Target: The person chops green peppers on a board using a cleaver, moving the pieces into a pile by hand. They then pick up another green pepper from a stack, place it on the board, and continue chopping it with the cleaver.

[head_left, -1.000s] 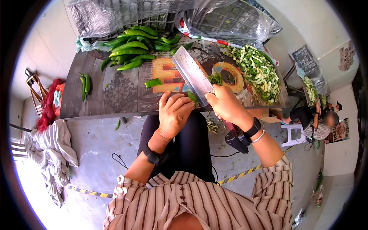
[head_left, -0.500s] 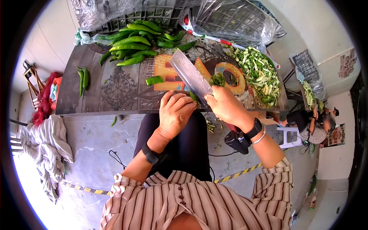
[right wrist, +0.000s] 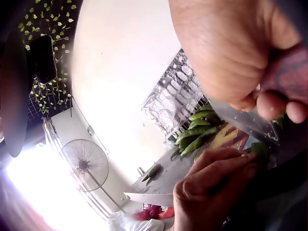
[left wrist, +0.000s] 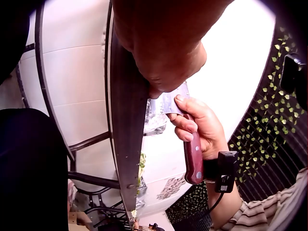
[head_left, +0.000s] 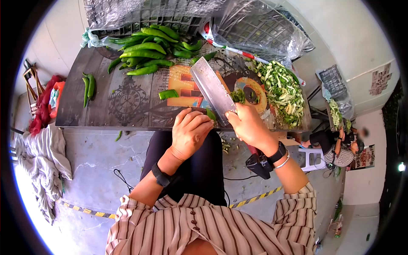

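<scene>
My right hand (head_left: 253, 124) grips a cleaver (head_left: 212, 87), whose dark red handle (left wrist: 194, 159) shows in the left wrist view. The broad blade slants to the upper left across the table's front edge. Against the blade's left side, my left hand (head_left: 190, 132) holds a green pepper piece (head_left: 211, 114) with curled fingers; that piece (right wrist: 260, 150) also shows in the right wrist view. A cut pepper length (head_left: 168, 94) lies just beyond the left hand. To the blade's right sits a small clump of chopped pepper (head_left: 238, 96).
Whole green peppers (head_left: 144, 53) are heaped at the back left, with two more peppers (head_left: 89, 87) farther left. Chopped pepper (head_left: 280, 91) covers the table's right end. Plastic-wrapped crates (head_left: 259, 29) stand behind. Another person (head_left: 340, 153) sits at far right.
The head view has shifted slightly, moving the table and its contents in the picture. Both hands keep nearly the same places at the cleaver and the pepper piece.
</scene>
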Demonstrator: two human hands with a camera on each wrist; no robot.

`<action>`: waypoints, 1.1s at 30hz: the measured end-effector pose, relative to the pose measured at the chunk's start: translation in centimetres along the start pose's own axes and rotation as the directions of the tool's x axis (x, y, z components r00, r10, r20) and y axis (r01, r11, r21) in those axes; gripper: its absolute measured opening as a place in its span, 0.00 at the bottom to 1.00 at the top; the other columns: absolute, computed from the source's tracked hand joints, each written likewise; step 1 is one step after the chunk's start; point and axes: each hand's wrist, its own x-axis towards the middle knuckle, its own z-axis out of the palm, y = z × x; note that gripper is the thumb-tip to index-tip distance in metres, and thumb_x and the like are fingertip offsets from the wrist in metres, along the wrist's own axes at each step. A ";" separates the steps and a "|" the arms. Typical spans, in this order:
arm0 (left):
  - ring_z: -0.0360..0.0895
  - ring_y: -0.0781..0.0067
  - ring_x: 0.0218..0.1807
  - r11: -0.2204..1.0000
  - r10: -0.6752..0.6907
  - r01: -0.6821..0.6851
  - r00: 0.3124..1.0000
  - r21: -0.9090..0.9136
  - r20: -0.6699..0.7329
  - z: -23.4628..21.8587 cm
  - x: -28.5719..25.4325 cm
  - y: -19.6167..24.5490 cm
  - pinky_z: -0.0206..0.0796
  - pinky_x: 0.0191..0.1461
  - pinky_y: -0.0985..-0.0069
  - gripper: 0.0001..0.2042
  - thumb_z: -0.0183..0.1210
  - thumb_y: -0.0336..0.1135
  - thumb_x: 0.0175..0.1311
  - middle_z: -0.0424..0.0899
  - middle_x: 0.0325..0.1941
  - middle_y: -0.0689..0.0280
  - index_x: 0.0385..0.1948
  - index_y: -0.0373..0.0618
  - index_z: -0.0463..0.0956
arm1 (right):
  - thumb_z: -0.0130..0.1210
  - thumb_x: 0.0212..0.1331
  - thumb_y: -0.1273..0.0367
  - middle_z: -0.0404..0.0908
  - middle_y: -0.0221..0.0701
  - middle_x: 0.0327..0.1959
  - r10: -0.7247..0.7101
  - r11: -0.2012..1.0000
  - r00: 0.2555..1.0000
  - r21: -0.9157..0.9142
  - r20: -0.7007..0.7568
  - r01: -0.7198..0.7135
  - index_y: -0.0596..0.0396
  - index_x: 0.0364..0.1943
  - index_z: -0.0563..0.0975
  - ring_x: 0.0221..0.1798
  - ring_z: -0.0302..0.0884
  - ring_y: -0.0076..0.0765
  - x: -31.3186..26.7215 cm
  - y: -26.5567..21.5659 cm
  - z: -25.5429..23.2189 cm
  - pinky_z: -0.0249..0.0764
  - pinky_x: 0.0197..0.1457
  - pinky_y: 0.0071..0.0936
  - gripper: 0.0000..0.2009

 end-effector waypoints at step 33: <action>0.79 0.70 0.45 0.999 -0.005 0.004 1.000 -0.051 -0.019 -0.2 0.2 0.1 0.67 0.54 0.68 0.10 0.69 0.30 0.46 0.81 0.37 0.73 0.31 0.50 0.82 | 0.51 0.62 0.65 0.76 0.57 0.26 0.094 0.995 0.973 -0.049 0.213 -0.086 0.71 0.30 0.73 0.34 0.77 0.66 1.4 -0.9 -1.0 0.72 0.38 0.48 0.16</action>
